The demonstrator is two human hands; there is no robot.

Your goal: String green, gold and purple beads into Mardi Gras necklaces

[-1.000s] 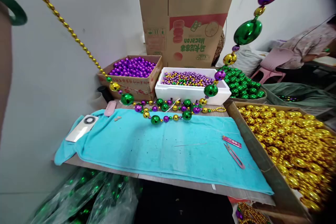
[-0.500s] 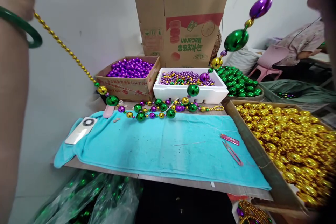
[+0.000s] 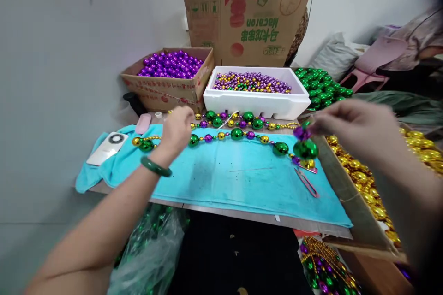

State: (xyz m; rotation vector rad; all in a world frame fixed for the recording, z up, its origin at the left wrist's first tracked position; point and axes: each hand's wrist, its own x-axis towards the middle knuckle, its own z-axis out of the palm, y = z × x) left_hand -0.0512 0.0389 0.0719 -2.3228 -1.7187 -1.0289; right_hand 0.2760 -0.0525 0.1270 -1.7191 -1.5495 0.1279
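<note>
1. Has one bead strand (image 3: 237, 134) across the rear part of the blue towel (image 3: 207, 189), long axis running left to right, bowed gently toward the rear. For its middle, cannot tell resting on cloth from hanging just above.
2. Toward the right, dips over the towel's rear corner, then turns up steeply to the right hand (image 3: 356, 129), pinched there between thumb and fingertips, slightly blurred.
3. Toward the left, passes out of sight at the left hand (image 3: 176, 129), fingers curled and bunched; with fingertips hidden, cannot tell gripping from merely covering. On that wrist, wears one green bangle (image 3: 155, 166).
4. Between the hands, counts four large green beads (image 3: 281, 148), four purple beads (image 3: 250, 135) and three larger gold beads (image 3: 264, 139), besides small spacers.
5. Just behind, shows two rows of further strung beads (image 3: 217, 122), roughly parallel, with one white tie (image 3: 230, 120) lying across.
6. On the towel, counts one white phone (image 3: 107, 148), one needle (image 3: 251, 170) lying nearly left to right, and one pair of pink snips (image 3: 306, 183), blades pointing rear-left.
7. Farther back, counts one white foam box (image 3: 256, 103) of small mixed beads, one cardboard box (image 3: 162, 92) of purple ones, one upright carton (image 3: 204, 23).
8. At right, adds one gold-filled box (image 3: 346, 193).
</note>
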